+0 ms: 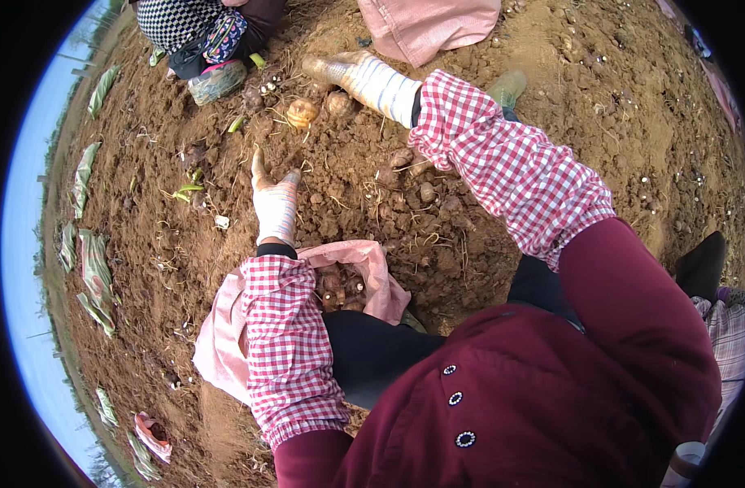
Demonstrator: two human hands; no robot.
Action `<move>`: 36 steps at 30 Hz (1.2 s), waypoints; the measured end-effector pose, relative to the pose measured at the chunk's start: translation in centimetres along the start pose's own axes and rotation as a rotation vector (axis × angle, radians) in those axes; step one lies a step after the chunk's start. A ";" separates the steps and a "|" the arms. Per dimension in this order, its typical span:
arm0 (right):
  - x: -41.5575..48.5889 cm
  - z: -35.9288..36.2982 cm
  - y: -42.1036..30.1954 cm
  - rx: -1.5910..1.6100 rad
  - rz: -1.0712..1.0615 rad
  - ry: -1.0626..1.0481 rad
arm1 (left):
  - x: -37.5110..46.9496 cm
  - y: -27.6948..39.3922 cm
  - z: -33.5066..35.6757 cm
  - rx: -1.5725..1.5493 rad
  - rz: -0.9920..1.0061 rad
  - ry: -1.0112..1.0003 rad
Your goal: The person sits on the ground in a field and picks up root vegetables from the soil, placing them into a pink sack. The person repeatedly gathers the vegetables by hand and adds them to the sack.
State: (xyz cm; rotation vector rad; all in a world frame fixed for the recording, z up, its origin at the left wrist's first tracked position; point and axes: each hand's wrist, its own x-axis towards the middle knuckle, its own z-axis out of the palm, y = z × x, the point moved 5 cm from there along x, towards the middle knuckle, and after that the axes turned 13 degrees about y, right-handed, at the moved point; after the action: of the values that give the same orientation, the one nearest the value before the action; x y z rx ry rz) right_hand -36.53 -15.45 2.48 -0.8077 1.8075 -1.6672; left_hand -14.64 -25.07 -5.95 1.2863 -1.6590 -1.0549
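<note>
My left hand (275, 204), in a striped, soil-stained knit glove, is low over the loose soil with its thumb and a finger spread apart. Below its wrist, an open pink woven sack (372, 262) holds several brown corms (339, 287) that look like taro. Farther out, my right hand (348, 70) reaches leftward in a similar glove, its fingertips muddy. Whether those fingers hold anything is unclear. Just below the right hand are a round brown corm (340, 104) and a paler, ringed corm (302, 113), both on the soil.
Another person's shoe (217, 82) is at the upper left. A second pink sack (433, 27) lies beyond my right hand. Small corms (427, 192) and roots are scattered over the dug soil. Several greenish sacks (96, 262) lie along the left side.
</note>
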 end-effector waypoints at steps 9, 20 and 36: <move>-1.5 1.0 11.3 -0.028 0.164 -0.405 | -4.3 0.5 5.2 -0.590 -0.604 -0.362; -1.2 -3.2 31.0 -1.436 0.147 -0.571 | -3.6 -3.9 1.0 0.141 -0.388 -0.220; -0.6 -10.4 26.9 0.399 0.533 -0.129 | -9.1 -14.0 -10.0 0.936 -0.451 -0.810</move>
State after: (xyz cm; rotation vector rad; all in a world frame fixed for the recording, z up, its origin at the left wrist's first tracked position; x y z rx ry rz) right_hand -45.54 -6.64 -23.44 -0.2235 1.3742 -1.4991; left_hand 1.05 -19.71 -16.18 2.0575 -2.7597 -1.1838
